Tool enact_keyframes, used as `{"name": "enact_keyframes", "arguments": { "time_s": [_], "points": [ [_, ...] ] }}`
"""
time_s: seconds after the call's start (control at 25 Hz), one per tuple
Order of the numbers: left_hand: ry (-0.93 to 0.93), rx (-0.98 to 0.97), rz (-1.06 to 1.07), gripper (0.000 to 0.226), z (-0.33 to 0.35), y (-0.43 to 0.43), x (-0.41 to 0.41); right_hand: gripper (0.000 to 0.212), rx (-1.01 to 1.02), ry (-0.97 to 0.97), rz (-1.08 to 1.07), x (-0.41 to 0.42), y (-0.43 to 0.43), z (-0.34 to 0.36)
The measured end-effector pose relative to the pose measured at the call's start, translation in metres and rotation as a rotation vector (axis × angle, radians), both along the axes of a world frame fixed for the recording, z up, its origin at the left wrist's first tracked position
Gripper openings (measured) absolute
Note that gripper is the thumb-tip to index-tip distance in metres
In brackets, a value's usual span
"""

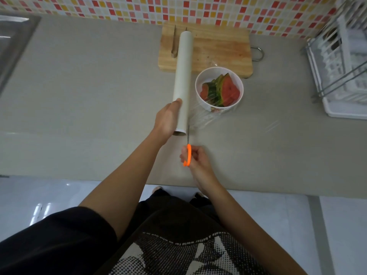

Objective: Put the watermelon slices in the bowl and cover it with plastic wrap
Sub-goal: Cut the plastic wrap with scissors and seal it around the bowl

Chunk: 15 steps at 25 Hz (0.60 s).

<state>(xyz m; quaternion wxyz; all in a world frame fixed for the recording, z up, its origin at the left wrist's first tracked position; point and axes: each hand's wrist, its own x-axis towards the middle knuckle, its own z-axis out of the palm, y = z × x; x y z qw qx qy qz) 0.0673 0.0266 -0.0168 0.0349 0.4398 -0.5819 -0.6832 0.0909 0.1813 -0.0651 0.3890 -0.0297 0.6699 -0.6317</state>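
A white bowl (236, 82) on the grey counter holds several watermelon slices (224, 90). Clear plastic wrap (206, 116) stretches from a long white roll (183, 76) over and past the bowl. My left hand (167, 120) grips the near end of the roll, which points away from me. My right hand (195, 157) holds orange-handled scissors (188, 149), their blades pointing at the wrap just beside the roll's near end.
A wooden cutting board (218, 48) with tongs (174, 42) on it lies behind the bowl, against a tiled wall. A dish rack (341, 66) stands at the right. A steel sink (14, 42) is at the far left. The counter's front edge (119, 179) is close to me.
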Motion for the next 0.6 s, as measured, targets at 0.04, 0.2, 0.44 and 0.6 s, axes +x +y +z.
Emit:
{"name": "enact_keyframes", "arguments": {
  "time_s": [0.04,0.2,0.44,0.6],
  "points": [
    [-0.005,-0.009,-0.001,0.044,0.000,0.000,0.000,0.053,0.000,-0.002,0.004,-0.002,-0.003,0.001],
    [-0.026,-0.029,-0.008,0.042,-0.001,0.000,0.000,0.045,-0.022,0.003,-0.008,-0.016,-0.013,0.006],
    [-0.019,-0.042,-0.002,0.043,-0.003,-0.001,0.000,0.038,-0.034,0.045,0.001,-0.019,-0.010,0.008],
    [-0.035,-0.054,-0.029,0.050,-0.004,-0.001,0.000,0.039,-0.024,0.022,0.007,-0.032,-0.023,0.015]
  ]
}}
